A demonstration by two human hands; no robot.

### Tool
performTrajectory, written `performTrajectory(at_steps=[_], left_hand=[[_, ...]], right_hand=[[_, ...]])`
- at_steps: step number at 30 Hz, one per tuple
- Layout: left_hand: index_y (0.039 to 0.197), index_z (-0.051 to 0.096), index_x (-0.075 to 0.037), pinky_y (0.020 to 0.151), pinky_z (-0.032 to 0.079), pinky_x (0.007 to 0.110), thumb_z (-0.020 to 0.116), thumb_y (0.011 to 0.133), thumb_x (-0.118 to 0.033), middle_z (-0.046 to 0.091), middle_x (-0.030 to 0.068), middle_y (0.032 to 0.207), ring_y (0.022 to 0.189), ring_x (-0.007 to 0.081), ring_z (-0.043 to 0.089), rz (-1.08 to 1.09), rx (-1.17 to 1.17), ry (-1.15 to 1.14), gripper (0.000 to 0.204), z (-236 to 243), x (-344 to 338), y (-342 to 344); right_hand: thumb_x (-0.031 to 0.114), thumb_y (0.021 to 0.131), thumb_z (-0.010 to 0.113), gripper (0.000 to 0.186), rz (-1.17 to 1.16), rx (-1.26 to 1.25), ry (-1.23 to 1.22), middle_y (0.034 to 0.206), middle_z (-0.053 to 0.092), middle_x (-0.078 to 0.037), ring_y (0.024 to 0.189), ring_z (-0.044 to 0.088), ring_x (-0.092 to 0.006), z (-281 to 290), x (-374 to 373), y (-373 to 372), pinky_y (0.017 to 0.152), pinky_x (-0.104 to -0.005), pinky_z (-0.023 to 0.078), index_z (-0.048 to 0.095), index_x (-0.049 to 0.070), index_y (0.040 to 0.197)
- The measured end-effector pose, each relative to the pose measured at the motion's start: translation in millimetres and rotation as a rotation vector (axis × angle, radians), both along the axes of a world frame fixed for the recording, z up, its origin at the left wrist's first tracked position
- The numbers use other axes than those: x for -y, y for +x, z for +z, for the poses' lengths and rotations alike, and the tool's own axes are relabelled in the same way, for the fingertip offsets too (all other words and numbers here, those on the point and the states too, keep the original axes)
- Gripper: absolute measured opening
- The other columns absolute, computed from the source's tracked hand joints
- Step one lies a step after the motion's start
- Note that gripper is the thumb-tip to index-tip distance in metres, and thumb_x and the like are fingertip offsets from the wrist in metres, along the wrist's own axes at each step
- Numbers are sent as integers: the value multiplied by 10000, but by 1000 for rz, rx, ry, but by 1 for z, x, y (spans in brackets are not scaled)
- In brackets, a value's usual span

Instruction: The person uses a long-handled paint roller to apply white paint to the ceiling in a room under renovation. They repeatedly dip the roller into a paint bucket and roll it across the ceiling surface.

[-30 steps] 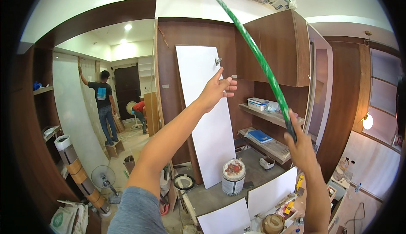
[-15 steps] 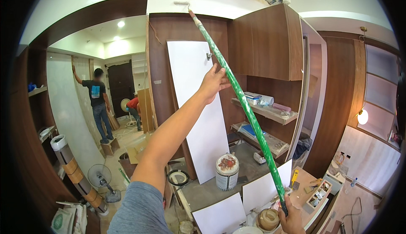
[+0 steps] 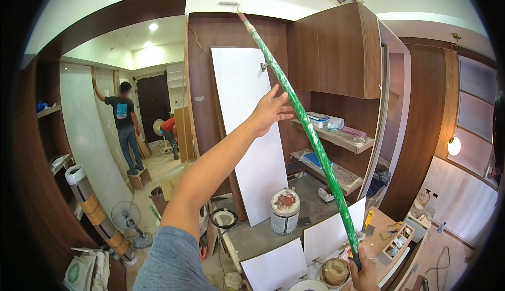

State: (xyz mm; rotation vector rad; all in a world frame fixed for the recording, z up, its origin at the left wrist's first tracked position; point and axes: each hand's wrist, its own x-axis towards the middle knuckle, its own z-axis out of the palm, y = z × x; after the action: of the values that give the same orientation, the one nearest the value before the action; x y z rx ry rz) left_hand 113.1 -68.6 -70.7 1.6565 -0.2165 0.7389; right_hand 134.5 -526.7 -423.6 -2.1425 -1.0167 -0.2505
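Note:
A paint roller (image 3: 229, 3) on a long green-and-white mottled pole (image 3: 310, 130) reaches up to the white wall above the brown cabinet panel. The pole runs diagonally from upper left to lower right. At its black lower end, my right hand (image 3: 364, 272) is closed round it. Higher up, my left hand (image 3: 272, 111) is open beside the pole, fingers spread and their tips at its edge; whether they touch it is hard to tell. Behind my left hand leans a tall white panel (image 3: 247, 133) with a hinge near its top.
A paint-stained can (image 3: 285, 212) stands on the grey counter (image 3: 258, 242), near white boards (image 3: 276, 266) and a tape roll (image 3: 335, 272). Brown wall cabinets (image 3: 336, 52) and cluttered shelves (image 3: 342, 139) are on the right. Through the opening, a person (image 3: 123, 125) stands on a stool; another bends over.
My left hand's fingers have spread and drawn slightly away from the pole. The view has shifted a little; the roller stays by the top edge of the brown panel.

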Motion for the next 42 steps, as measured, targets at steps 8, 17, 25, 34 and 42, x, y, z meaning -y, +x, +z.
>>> performTrajectory(at_steps=[8, 17, 25, 34, 42], left_hand=[[1648, -51, -56, 1009, 551, 414, 513, 1102, -337, 565, 202, 1403, 1204, 284, 629, -49, -27, 83, 834, 9, 15, -20], [1653, -48, -70, 987, 557, 409, 456, 1121, -267, 572, 205, 1393, 1141, 263, 651, 12, -19, 145, 758, 15, 1, -75], [1655, -52, -85, 981, 558, 413, 438, 1127, -274, 565, 216, 1419, 1159, 280, 654, 47, -17, 177, 745, 19, -12, -108], [1654, -59, -84, 977, 564, 405, 460, 1121, -295, 575, 208, 1414, 1157, 272, 659, 73, -25, 172, 773, 18, -25, -121], [1655, -57, -90, 980, 560, 400, 451, 1123, -303, 561, 202, 1427, 1147, 265, 658, 56, -38, 183, 766, 19, -22, -125]], right_hand=[[130, 950, 656, 670, -25, 116, 171, 813, 689, -261, 781, 701, -453, 151, -66, 4, 705, -471, 536, 420, 172, 1575], [116, 986, 587, 703, 114, 319, 351, 891, 655, -252, 793, 647, -385, 326, -141, 36, 858, -460, 513, 332, 269, 1623], [223, 987, 540, 675, 80, 330, 346, 822, 631, -229, 708, 616, -332, 441, -193, 32, 762, -468, 501, 325, 281, 1624], [229, 970, 566, 702, 113, 333, 393, 925, 669, -232, 827, 652, -331, 483, -218, 34, 858, -461, 506, 323, 280, 1627], [227, 970, 561, 696, 82, 283, 377, 1014, 689, -264, 907, 678, -386, 461, -214, 27, 894, -479, 505, 329, 278, 1624]])
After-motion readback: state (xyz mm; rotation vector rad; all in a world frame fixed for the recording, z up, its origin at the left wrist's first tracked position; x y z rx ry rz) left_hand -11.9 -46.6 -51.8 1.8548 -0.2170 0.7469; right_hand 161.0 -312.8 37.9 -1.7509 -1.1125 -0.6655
